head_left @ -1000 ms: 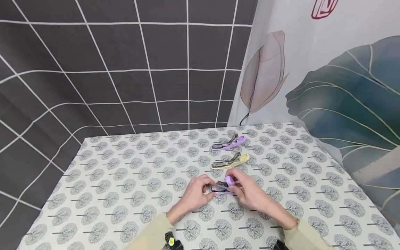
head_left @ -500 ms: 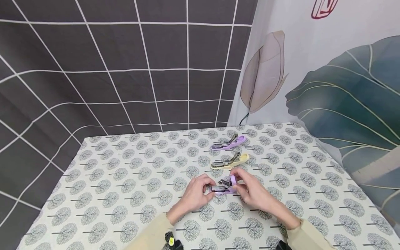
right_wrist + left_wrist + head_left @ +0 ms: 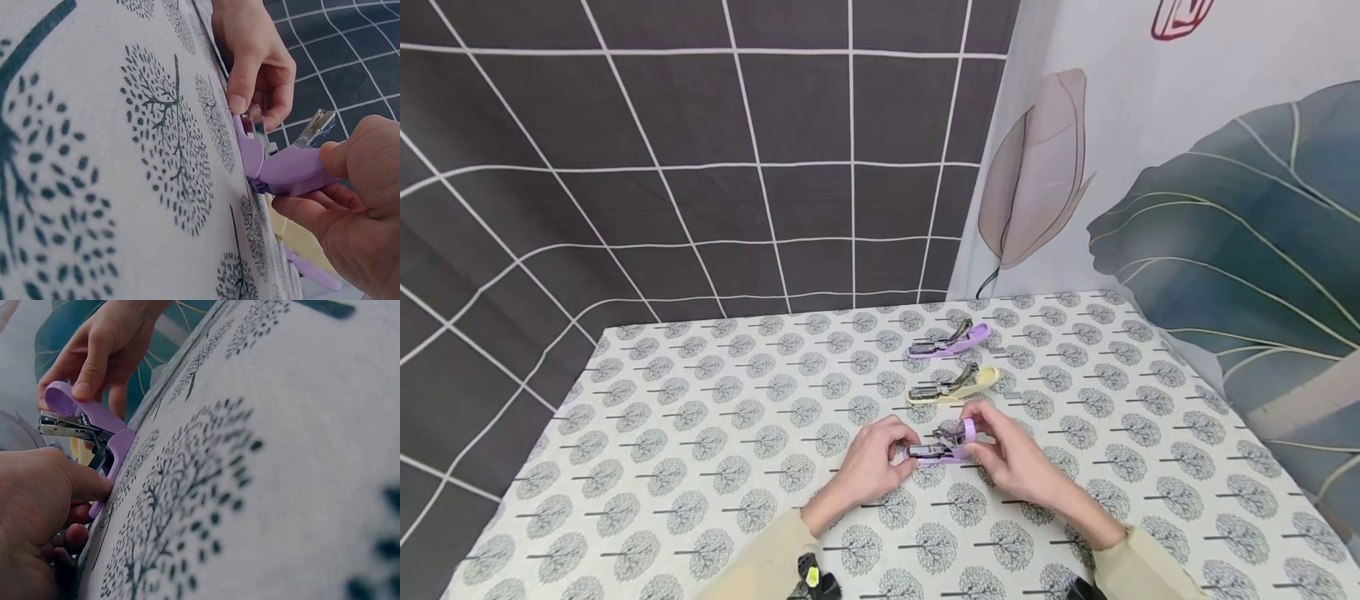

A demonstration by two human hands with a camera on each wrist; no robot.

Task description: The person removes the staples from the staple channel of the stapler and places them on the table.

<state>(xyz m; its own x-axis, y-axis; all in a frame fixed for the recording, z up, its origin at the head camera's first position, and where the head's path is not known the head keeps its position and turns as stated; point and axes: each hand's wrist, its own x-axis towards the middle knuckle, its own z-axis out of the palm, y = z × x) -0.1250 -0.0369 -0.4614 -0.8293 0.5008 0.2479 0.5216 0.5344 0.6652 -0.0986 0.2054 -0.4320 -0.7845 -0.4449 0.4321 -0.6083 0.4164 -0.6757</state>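
Note:
A purple stapler lies on the patterned cloth with its top raised away from the base. My left hand pinches the base at its left end, thumb on the near side, as the left wrist view shows. With thumb and fingers my right hand holds the raised purple cover at the other end. The metal magazine parts stand apart from the cover between the hands. Farther back lie a yellow stapler and another purple stapler, both spread open.
The tree-print cloth covers the table. A small grey strip lies right of the yellow stapler. Behind the table hang a dark grid curtain and a white leaf-print curtain.
My right hand has shifted a little to the right, swinging the purple cover farther back from the base. My left hand stays in place on the base.

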